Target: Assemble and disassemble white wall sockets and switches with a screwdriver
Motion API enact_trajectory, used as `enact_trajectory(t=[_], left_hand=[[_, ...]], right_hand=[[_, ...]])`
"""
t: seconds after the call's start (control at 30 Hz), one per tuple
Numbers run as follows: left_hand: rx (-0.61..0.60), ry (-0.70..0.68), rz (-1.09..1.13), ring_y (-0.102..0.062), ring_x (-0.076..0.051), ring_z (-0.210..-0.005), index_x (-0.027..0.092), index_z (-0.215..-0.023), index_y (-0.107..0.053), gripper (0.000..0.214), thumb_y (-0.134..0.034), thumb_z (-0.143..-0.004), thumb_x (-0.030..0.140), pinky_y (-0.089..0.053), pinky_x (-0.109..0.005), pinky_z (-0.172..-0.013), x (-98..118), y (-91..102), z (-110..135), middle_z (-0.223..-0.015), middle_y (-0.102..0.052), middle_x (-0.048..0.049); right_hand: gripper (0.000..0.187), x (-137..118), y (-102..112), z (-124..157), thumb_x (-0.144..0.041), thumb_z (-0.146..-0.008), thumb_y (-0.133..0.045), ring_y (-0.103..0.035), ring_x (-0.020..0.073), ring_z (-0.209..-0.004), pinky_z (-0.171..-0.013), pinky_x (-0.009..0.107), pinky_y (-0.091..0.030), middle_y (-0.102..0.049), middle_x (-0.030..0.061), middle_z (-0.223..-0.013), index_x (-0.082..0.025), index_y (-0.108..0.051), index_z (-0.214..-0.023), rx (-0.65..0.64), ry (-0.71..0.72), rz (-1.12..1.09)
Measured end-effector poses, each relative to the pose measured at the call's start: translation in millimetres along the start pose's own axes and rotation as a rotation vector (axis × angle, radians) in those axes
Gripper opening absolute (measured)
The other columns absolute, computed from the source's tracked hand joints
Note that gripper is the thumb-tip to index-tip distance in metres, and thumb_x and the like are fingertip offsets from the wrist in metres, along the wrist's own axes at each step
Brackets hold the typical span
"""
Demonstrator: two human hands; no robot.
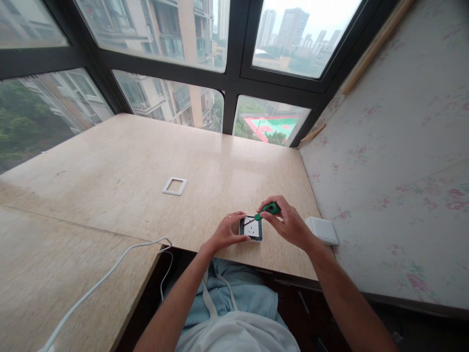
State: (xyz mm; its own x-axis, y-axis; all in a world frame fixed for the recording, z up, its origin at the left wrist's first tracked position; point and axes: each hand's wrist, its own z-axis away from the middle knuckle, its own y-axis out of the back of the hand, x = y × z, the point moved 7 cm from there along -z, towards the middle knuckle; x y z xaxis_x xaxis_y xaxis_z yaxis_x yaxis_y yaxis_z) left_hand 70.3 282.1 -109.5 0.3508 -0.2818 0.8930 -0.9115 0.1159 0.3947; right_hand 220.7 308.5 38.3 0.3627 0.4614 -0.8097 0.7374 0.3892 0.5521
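Note:
A wall socket module with a white face and dark frame lies near the front edge of the beige stone counter. My left hand is closed on its left side, holding it steady. My right hand grips a small green-handled screwdriver, its tip pointing down-left onto the socket's top left part.
A white rectangular cover frame lies further back on the counter. A white switch plate rests at the right, by the floral-papered wall. A white cable runs across the lower left counter. Large windows stand behind.

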Motion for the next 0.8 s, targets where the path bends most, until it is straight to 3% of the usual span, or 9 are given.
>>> enact_trajectory(t=[0.57, 0.8], left_hand=[[0.009, 0.001, 0.007, -0.048, -0.03, -0.128, 0.025, -0.129, -0.058, 0.069, -0.083, -0.066, 0.04, -0.036, -0.047, -0.108, 2.0, 0.9, 0.2, -0.135, -0.056, -0.0112], [0.01, -0.022, 0.007, -0.049, -0.03, -0.126, 0.025, -0.129, -0.058, 0.069, -0.083, -0.066, 0.041, -0.037, -0.047, -0.108, 2.2, 0.5, -0.3, -0.134, -0.056, -0.0108]], right_hand=[[0.021, 9.4, 3.4, 5.1, -0.039, -0.093, -0.057, -0.066, 0.0181, -0.09, -0.076, 0.032, -0.056, -0.065, 0.0068, -0.099, -0.023, -0.049, -0.104, 0.042, -0.028, 0.004], [0.018, -7.7, -4.4, -3.7, -0.038, -0.095, -0.052, -0.064, 0.0177, -0.083, -0.074, 0.032, -0.053, -0.066, 0.0063, -0.095, -0.023, -0.05, -0.104, -0.06, 0.051, 0.135]])
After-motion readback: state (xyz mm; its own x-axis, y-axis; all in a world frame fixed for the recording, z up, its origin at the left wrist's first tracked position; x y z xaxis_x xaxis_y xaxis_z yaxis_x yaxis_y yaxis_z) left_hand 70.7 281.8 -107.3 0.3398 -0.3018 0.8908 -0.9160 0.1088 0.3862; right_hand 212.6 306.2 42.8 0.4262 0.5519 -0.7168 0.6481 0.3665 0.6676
